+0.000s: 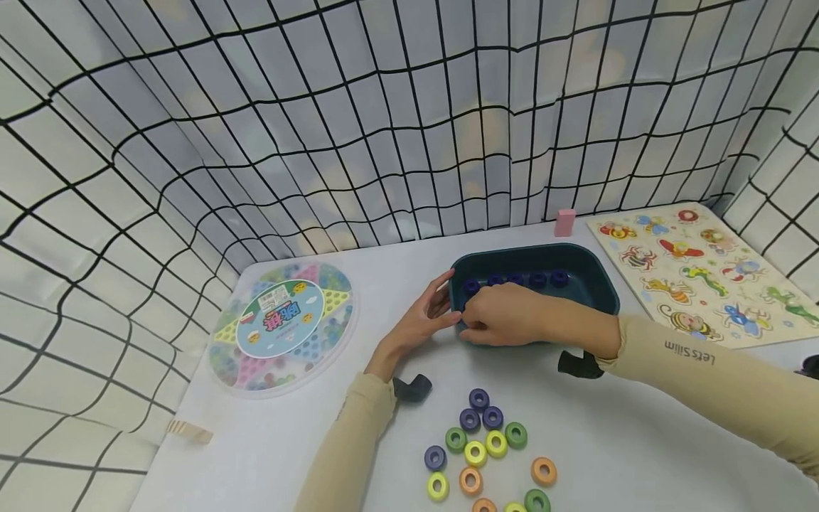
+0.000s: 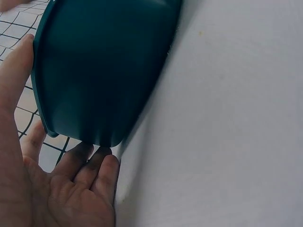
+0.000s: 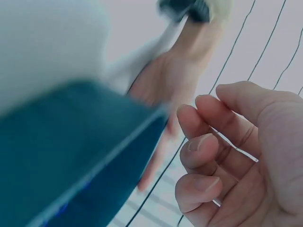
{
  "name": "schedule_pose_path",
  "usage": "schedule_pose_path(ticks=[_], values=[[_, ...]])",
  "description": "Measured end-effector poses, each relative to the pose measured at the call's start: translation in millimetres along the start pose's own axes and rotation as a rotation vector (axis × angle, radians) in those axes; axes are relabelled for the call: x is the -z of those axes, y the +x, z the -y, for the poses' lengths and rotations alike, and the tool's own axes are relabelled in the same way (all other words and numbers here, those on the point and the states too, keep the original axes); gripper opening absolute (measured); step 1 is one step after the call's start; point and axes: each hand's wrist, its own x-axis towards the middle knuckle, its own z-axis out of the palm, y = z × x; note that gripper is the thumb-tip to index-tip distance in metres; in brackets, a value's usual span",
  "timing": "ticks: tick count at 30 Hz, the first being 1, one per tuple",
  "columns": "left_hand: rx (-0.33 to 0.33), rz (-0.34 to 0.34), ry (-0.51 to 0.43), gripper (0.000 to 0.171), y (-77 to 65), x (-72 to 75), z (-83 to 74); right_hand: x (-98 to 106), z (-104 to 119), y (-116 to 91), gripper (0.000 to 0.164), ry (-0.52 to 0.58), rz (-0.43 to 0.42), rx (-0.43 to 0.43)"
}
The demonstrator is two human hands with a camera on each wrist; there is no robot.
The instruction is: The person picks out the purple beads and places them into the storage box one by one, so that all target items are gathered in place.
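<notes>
A dark teal tray (image 1: 589, 291) stands on the white table, with several dark blue-purple rings (image 1: 538, 279) in a row along its far side. My left hand (image 1: 422, 316) is at the tray's left end. In the left wrist view its fingers (image 2: 102, 172) touch the end wall, and the thumb lies along the rim. Over the near left part of the tray is my right hand (image 1: 502, 313), its back hiding what lies beneath. The right wrist view shows its fingers (image 3: 201, 151) loosely curled, the thumb apart from them, and no object between.
Purple, green, yellow and orange rings (image 1: 495, 444) lie on the near table. On the left is a round Chinese checkers set (image 1: 281, 323); on the right, an insect puzzle board (image 1: 697, 274). A pink block (image 1: 565, 222) stands behind the tray, before black netting (image 1: 409, 128).
</notes>
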Motion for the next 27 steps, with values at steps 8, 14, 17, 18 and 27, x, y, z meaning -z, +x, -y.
schedule_pose_path(ticks=[8, 14, 17, 18, 27], values=[[-0.002, -0.035, 0.036, 0.079, 1.6, 4.3, 16.3, -21, 45, -7, 0.007, -0.016, 0.088, 0.134], [-0.010, -0.012, 0.016, 0.078, -2.7, -2.4, -5.9, -43, 71, -11, 0.017, -0.036, 0.125, 0.277], [-0.009, -0.003, 0.031, 0.077, -3.0, -2.6, -7.7, -54, 80, -11, 0.022, -0.040, 0.131, 0.344], [-0.007, -0.001, 0.036, 0.077, -3.0, -2.4, -7.6, -57, 82, -11, 0.023, -0.040, 0.141, 0.359], [0.012, 0.002, 0.050, 0.076, -1.6, -2.6, -8.3, -68, 93, -9, 0.016, -0.103, 0.192, 0.420]])
